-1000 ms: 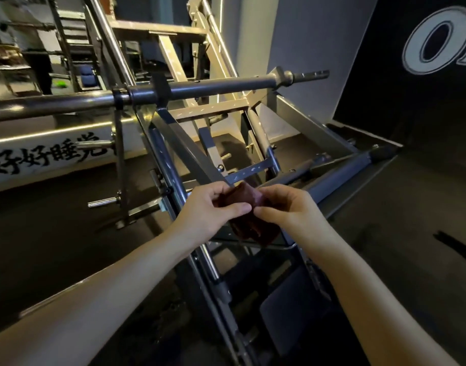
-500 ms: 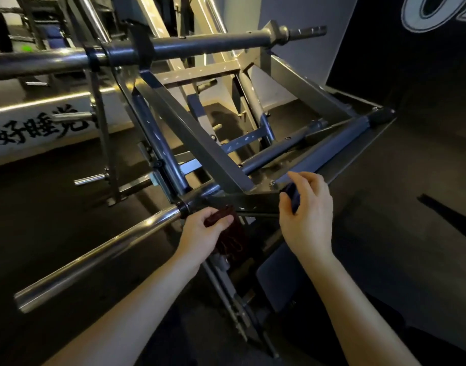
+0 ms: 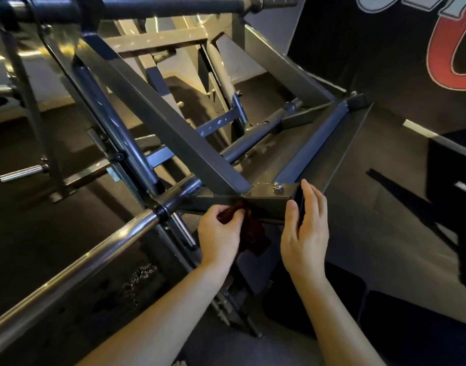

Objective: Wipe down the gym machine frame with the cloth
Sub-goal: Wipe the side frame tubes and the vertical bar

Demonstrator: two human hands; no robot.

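A grey steel gym machine frame [image 3: 158,120] fills the view, its square tubes meeting at a bolted joint [image 3: 266,202] near the centre. My left hand [image 3: 218,233] grips a dark red cloth [image 3: 253,233] and holds it against the front face of that joint's horizontal tube; part of the cloth hangs below. My right hand [image 3: 305,228] holds the tube's right end, thumb on the front face and fingers over the black end cap.
A long chrome bar [image 3: 76,262] runs from the joint toward the lower left. A thicker dark bar [image 3: 147,6] crosses the top. A dark padded seat [image 3: 385,326] lies at the lower right. Black floor surrounds the machine, with a dark wall at the right.
The view has come closer to the joint. My left hand has brought the cloth up onto the tube's front face. My right hand has settled on the tube's right end.
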